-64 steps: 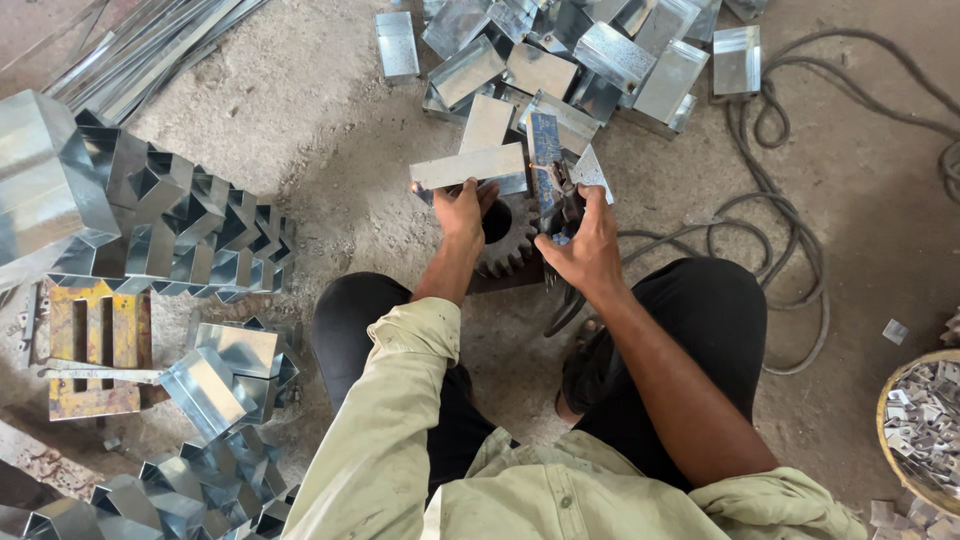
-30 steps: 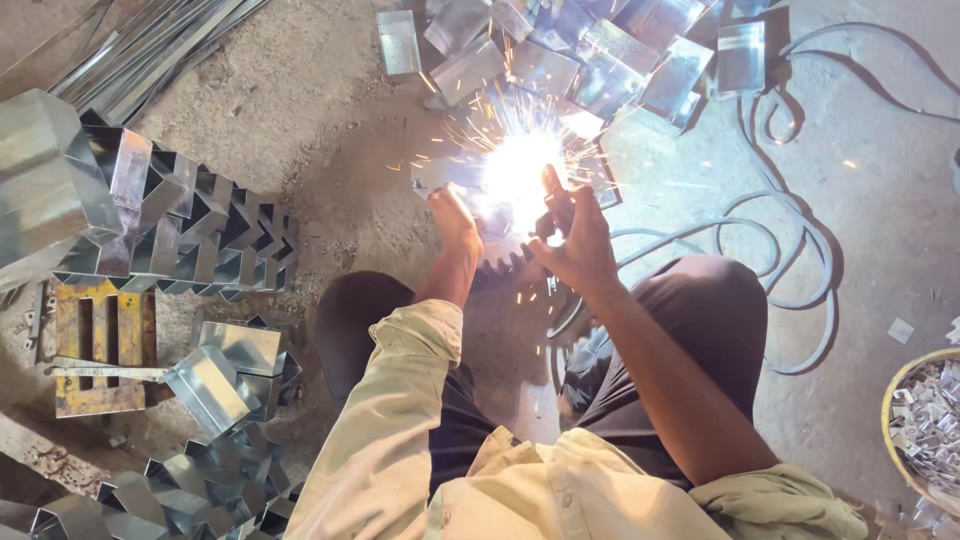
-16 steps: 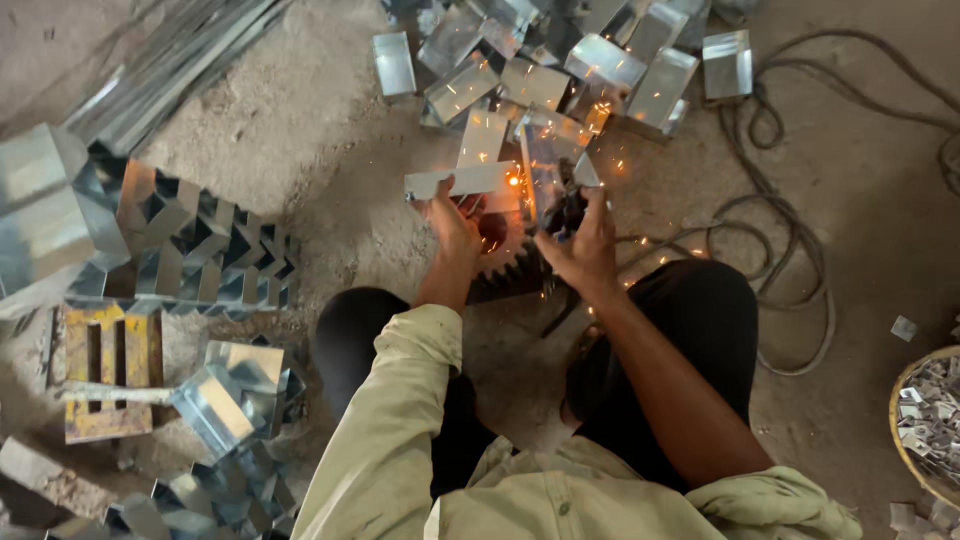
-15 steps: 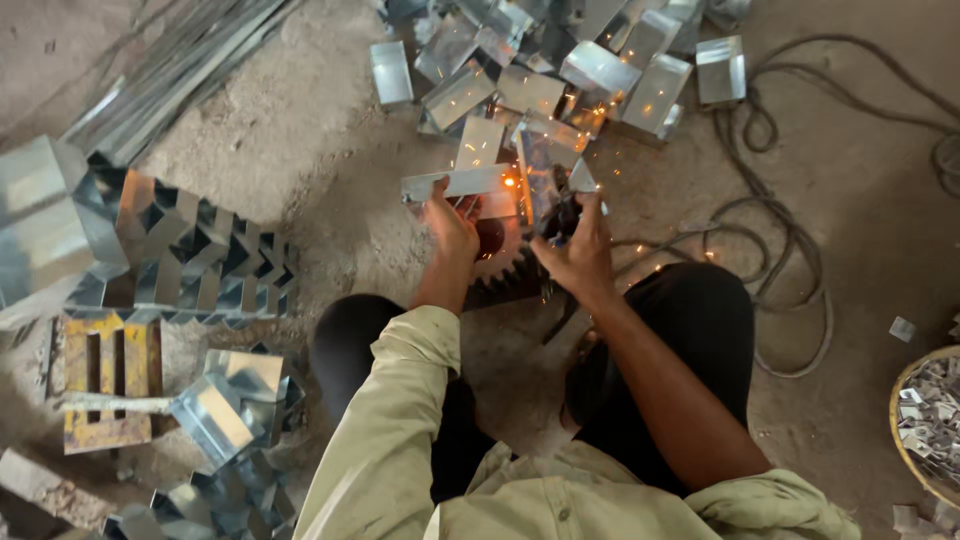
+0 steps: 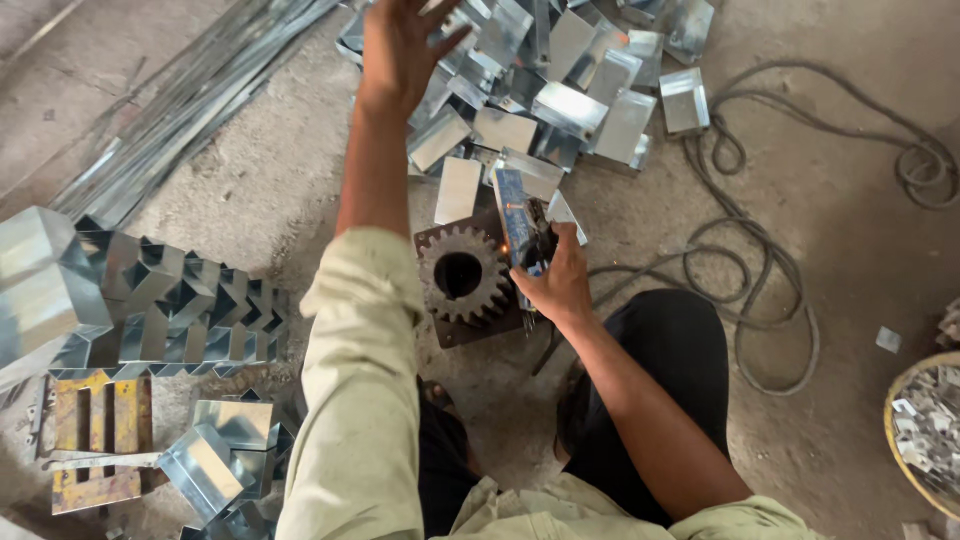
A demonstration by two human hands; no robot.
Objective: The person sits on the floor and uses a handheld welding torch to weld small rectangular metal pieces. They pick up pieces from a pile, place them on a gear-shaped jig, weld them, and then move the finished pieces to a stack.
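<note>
One concrete floor [image 5: 250, 190]: bears everything; the person crouches on it with the gear between the knees.
Long metal strips [image 5: 190, 90]: a loose bundle well to the upper left of the gear.
Cable [image 5: 760, 290]: dark loops on the floor right of the gear, beyond the right knee.
Folded sheet row [image 5: 170, 310]: zigzag-cut shiny pieces packed side by side, left of the gear.
Pile of sheet pieces [image 5: 570, 100]: many flat and bent offcuts, overlapping, just beyond the gear.
Rusty slotted block [image 5: 95, 440]: far lower left of the gear, with small folded boxes beside it.
Basket [image 5: 925, 430]: far right of the gear, holding small scraps.
Gear [image 5: 462, 275]: rusty toothed wheel lying flat on a rusty plate [image 5: 470, 330].
Left arm: stretched out full, straight past the gear's left side.
Left hand [image 5: 400, 45]: over the near edge of the pile, fingers spread wide, holding nothing.
Right hand [image 5: 555, 285]: at the gear's right edge, wrist bent inward, fingers curled tight round a dark tool and a bluish metal strip [image 5: 512, 215].
Bluish metal strip: stands on edge at the gear's right rim, with tiny orange specks near its top.
Step in hand, as I judge it: the right hand keeps the work at the gear while the left reaches towards the pile.
Grasp there: would call for the fingers closing on one piece among overlapping ones.
</note>
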